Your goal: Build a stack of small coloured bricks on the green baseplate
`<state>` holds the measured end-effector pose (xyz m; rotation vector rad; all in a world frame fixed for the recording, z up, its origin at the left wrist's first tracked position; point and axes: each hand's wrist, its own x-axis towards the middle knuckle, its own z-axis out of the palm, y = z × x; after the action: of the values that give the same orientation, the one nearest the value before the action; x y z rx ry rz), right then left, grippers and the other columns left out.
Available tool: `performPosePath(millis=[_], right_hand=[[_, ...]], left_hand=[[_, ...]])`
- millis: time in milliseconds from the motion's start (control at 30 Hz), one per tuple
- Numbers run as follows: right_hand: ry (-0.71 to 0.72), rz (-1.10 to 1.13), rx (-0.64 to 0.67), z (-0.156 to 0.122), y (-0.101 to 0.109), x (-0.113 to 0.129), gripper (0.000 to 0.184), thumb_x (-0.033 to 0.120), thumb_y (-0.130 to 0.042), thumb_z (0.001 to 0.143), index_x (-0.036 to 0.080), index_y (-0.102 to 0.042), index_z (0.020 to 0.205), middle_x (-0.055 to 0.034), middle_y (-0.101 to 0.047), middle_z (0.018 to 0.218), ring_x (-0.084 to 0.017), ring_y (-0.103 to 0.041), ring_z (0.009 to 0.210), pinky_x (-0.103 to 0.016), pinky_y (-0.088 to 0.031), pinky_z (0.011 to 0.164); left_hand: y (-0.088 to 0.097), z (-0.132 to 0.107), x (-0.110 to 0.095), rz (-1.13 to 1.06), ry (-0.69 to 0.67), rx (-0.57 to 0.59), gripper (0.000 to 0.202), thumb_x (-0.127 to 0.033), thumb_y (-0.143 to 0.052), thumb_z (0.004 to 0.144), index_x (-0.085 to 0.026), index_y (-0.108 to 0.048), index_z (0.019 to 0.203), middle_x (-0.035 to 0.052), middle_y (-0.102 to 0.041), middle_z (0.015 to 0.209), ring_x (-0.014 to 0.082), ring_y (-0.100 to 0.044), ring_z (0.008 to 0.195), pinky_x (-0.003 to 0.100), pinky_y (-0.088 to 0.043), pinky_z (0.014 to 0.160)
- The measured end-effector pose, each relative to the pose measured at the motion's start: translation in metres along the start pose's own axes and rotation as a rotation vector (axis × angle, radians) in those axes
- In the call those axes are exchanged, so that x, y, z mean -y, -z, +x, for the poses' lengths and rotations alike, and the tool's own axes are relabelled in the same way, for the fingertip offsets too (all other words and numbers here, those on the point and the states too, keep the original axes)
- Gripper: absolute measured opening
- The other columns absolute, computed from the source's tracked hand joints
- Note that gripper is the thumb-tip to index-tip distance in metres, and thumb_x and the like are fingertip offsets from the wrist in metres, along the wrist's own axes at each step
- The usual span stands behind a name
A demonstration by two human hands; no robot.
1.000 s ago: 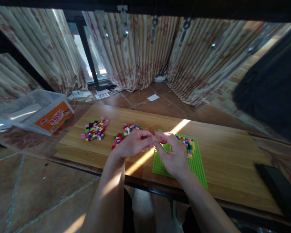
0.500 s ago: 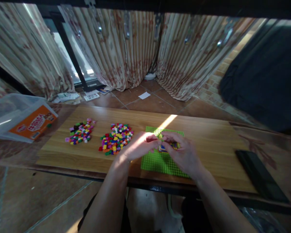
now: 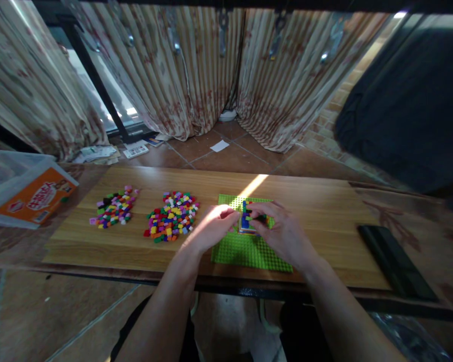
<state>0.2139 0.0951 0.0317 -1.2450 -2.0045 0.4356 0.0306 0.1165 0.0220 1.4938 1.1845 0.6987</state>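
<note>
A green studded baseplate (image 3: 249,256) lies on the wooden board, with a small structure of building bricks (image 3: 245,222) on it. Blue bricks show on its upper side and white below; my right hand covers much of the rest. My right hand (image 3: 283,232) leans over the structure from the right, thumb and fingertips pinched on a small yellow-green building brick (image 3: 249,218). To the left of the structure is my left hand (image 3: 216,227), closed with thumb and forefinger pressed together. Whatever it may hold is too small to make out.
Two piles of loose coloured bricks, a larger pile (image 3: 171,216) and a smaller pile (image 3: 115,208), lie left of the baseplate. A clear plastic tub (image 3: 22,196) with an orange label stands far left. A dark flat object (image 3: 394,259) lies at the right.
My hands have drawn apart; their fingertips were together over the structure. The right fingers now reach down to its blue bricks, which show more. The whole view has shifted slightly.
</note>
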Motion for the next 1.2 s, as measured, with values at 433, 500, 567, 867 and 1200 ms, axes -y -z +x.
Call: performPosePath(millis=[433,500,567,867,1200], right_hand=[[0.065,-0.105,-0.042,0.003,-0.003,-0.001,0.023,0.015,-0.065,0.081,0.023,-0.069,0.102,-0.0036,-0.070,0.086,-0.022,-0.060,0.085,-0.038,-0.049,0.079],[0.051,-0.095,-0.038,0.002,-0.002,-0.002,0.023,0.016,-0.066,0.081,0.022,-0.069,0.102,-0.0040,-0.071,0.088,-0.022,-0.060,0.087,-0.038,-0.049,0.081],[0.033,-0.077,-0.035,0.002,-0.001,-0.003,0.021,0.018,-0.066,0.082,0.022,-0.069,0.102,-0.0041,-0.071,0.089,-0.022,-0.060,0.088,-0.038,-0.048,0.082],[-0.083,0.001,-0.114,0.003,-0.005,-0.006,0.018,0.022,-0.063,0.083,0.024,-0.068,0.099,-0.0070,-0.068,0.102,-0.025,-0.060,0.100,-0.045,-0.046,0.090],[-0.260,0.130,-0.141,0.003,-0.015,-0.017,0.023,0.028,-0.069,0.075,0.025,-0.070,0.098,-0.0084,-0.066,0.107,-0.027,-0.061,0.103,-0.052,-0.046,0.093]], left_hand=[[-0.004,-0.001,-0.001,-0.175,0.044,0.035,0.028,-0.040,-0.062,0.076,-0.017,-0.053,0.062,-0.0055,-0.047,0.053,0.0088,-0.041,0.051,0.022,-0.032,0.051],[-0.005,0.000,-0.001,-0.157,0.038,0.026,0.028,-0.039,-0.062,0.076,-0.017,-0.053,0.061,-0.0054,-0.047,0.053,0.0088,-0.040,0.050,0.023,-0.031,0.050],[-0.005,0.001,-0.001,-0.131,0.023,0.016,0.029,-0.040,-0.061,0.076,-0.017,-0.053,0.061,-0.0053,-0.047,0.052,0.0090,-0.040,0.050,0.023,-0.030,0.050],[-0.006,0.000,-0.008,-0.020,-0.002,-0.048,0.031,-0.040,-0.057,0.078,-0.017,-0.052,0.057,-0.0052,-0.046,0.052,0.0097,-0.040,0.051,0.024,-0.029,0.050],[-0.008,0.001,-0.008,-0.091,0.014,-0.029,0.026,-0.034,-0.057,0.078,-0.017,-0.054,0.059,-0.0051,-0.047,0.052,0.0091,-0.040,0.049,0.023,-0.030,0.050]])
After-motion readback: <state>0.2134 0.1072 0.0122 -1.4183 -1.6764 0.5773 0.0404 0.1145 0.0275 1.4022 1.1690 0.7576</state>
